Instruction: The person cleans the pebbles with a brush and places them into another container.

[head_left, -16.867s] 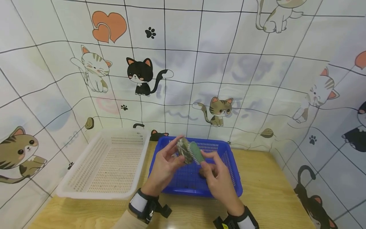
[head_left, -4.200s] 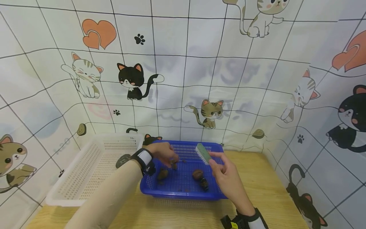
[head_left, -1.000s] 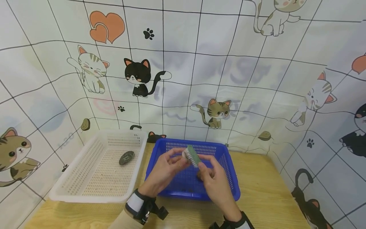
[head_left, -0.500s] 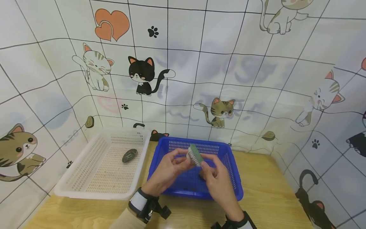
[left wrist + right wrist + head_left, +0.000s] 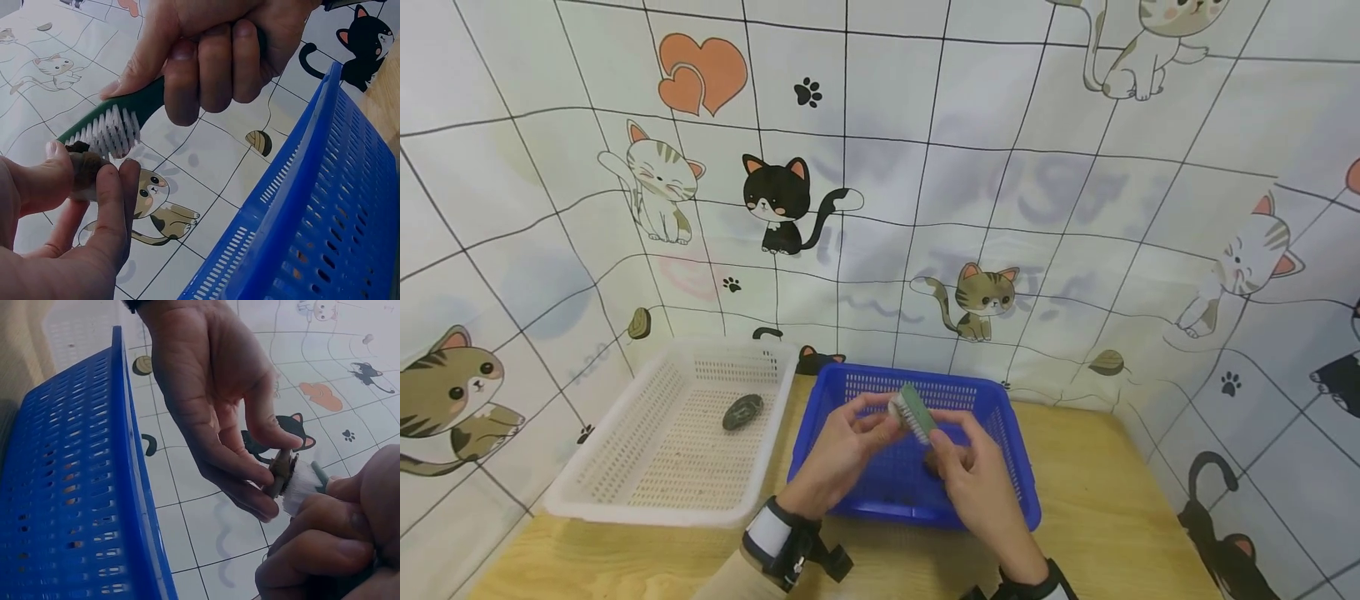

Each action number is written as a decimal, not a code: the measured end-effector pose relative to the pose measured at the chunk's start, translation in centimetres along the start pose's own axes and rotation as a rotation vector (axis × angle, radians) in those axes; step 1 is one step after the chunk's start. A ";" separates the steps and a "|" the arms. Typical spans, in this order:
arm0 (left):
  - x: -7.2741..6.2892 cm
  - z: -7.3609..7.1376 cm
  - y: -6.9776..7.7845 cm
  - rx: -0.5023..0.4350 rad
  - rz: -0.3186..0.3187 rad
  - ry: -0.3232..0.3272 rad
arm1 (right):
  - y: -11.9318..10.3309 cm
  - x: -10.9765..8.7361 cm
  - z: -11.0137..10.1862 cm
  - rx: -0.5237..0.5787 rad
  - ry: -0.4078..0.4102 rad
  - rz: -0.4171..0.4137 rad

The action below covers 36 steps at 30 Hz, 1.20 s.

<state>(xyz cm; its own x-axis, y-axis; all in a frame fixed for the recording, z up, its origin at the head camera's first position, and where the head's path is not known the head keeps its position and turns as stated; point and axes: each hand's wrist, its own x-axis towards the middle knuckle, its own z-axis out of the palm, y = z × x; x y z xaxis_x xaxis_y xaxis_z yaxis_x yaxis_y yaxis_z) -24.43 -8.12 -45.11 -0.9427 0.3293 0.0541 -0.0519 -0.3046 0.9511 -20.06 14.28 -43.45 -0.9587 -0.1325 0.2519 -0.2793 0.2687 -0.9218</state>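
Note:
My left hand pinches a small brownish stone between thumb and fingertips above the blue basket. Dark dirt clings to the stone's edge, seen in both wrist views. My right hand grips a scrubbing brush with a green back and white bristles. The bristles are right at the stone, facing left in the head view. Inside the blue basket a brown stone shows partly, with the right hand covering the rest.
To the left stands a white basket with a dark, pale-streaked stone in it. Both baskets stand on a wooden table. A cat-printed sheet hangs behind and at the sides.
The streaked stone, earlier in my left hand, now lies in the white basket. My left hand reached into the blue basket and now holds a small stone at the brush.

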 end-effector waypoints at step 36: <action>-0.8 0.3 0.9 -0.026 -0.019 -0.060 | -0.1 -0.1 0.0 -0.073 0.067 -0.010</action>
<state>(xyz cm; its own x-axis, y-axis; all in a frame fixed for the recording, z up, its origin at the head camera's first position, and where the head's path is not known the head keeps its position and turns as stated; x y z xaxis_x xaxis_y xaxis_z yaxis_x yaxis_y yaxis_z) -23.63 -8.38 -44.22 -0.9200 0.3879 0.0554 -0.0783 -0.3204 0.9440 -19.91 14.27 -43.40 -0.9567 -0.0724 0.2819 -0.2895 0.3369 -0.8959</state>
